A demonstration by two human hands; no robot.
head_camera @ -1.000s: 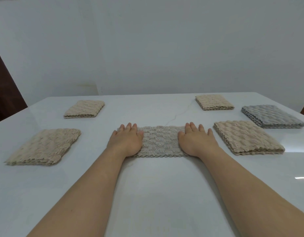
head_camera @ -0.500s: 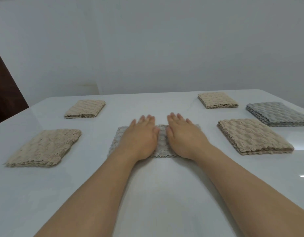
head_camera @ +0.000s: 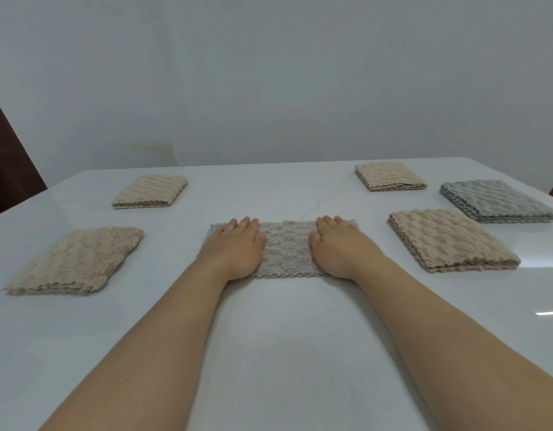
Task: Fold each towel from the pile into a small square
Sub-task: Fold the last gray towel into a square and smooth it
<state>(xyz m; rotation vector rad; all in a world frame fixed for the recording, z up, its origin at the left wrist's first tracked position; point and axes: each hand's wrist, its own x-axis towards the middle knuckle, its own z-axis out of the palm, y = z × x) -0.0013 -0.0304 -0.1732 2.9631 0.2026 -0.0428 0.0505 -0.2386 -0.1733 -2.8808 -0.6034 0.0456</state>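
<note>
A pale grey-beige towel (head_camera: 286, 248), folded into a long strip, lies flat in the middle of the white table (head_camera: 278, 337). My left hand (head_camera: 234, 248) presses palm-down on its left part, fingers together. My right hand (head_camera: 339, 247) presses palm-down on its right part. Neither hand grips the cloth; the towel's middle shows between them.
Folded beige towels lie at near left (head_camera: 74, 261), far left (head_camera: 151, 191), far right (head_camera: 390, 176) and near right (head_camera: 451, 244). A folded grey towel stack (head_camera: 496, 205) sits at the right edge. A dark wooden piece (head_camera: 8, 169) stands beyond the left side.
Half a second ago both hands were close together at the towel's middle; they have slid apart toward its ends, smoothing it flat.
</note>
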